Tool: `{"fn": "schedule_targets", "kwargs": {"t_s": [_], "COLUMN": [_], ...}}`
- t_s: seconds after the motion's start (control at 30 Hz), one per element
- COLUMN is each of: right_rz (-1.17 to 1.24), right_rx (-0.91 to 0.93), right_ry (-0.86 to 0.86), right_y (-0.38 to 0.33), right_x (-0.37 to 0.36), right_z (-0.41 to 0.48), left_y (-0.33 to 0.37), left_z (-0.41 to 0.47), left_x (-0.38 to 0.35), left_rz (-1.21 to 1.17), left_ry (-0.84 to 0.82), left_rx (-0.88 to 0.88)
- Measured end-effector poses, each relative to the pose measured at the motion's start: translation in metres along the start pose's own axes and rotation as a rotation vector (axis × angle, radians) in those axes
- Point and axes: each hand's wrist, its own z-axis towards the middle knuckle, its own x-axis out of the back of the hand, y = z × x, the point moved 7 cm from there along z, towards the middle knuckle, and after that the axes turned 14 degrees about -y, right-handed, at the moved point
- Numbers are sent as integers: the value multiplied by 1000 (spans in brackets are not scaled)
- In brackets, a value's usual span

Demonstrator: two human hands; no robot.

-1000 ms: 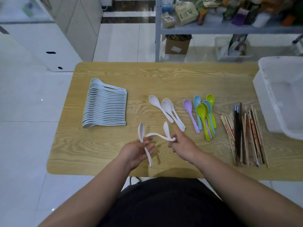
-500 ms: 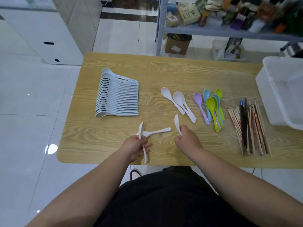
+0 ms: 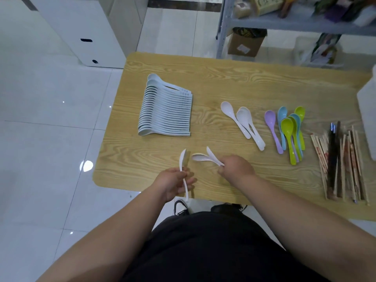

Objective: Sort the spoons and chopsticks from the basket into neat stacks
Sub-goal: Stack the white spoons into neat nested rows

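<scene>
1. The left hand (image 3: 175, 184) has its fingers curled around the handle of one white spoon (image 3: 182, 159), held upright over the near edge of the table (image 3: 223, 78).
2. The right hand (image 3: 237, 167) pinches two white spoons (image 3: 199, 157) by their handle ends, bowls pointing left, just above the tabletop.
3. Laid out further back: a stack of pale spoons (image 3: 165, 112), loose white spoons (image 3: 242, 123), coloured spoons (image 3: 289, 131) and chopsticks (image 3: 343, 161).
4. The basket (image 3: 368, 119) stands at the right edge, cut off by the frame.

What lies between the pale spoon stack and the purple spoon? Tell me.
Loose white spoons lie on the table between the spoon stack and the purple spoon, in the head view.
</scene>
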Motion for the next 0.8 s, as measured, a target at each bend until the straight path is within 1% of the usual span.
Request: {"fn": "schedule_targets", "kwargs": {"t_s": [0.1,0.17,0.27,0.33,0.47,0.57,0.63,0.73,0.8], "right_rz": [445,612,803,822,789,772,728,700,617], "right_rx": [76,128,145,141,198,192,174,272,292], "right_ry": [20,2,-39,-5,73,100,176,332,340], "right_y": [-4,-18,-32,-34,-38,-41,-40,-48,-54], "right_x": [9,12,8,11,25,27,30,41,42], "right_z": [-32,-51,-66,-71,-83,-92,-99,-114,-113], "left_y": [10,18,31,35,40,41,41,41,40], "left_z": [-4,-9,-15,-18,-23,-26,-28,-32,-34], "left_x": [-9,-24,-54,-68,-80,-84,-87,-90,-93], "left_rz": [-1,-9,14,21,0,25,41,22,15], "left_ry": [-32,-78,-207,-269,-316,-302,-282,-260,-280], "left_rx": [-21,-37,-70,-98,-128,-137,-145,-165,-176]}}
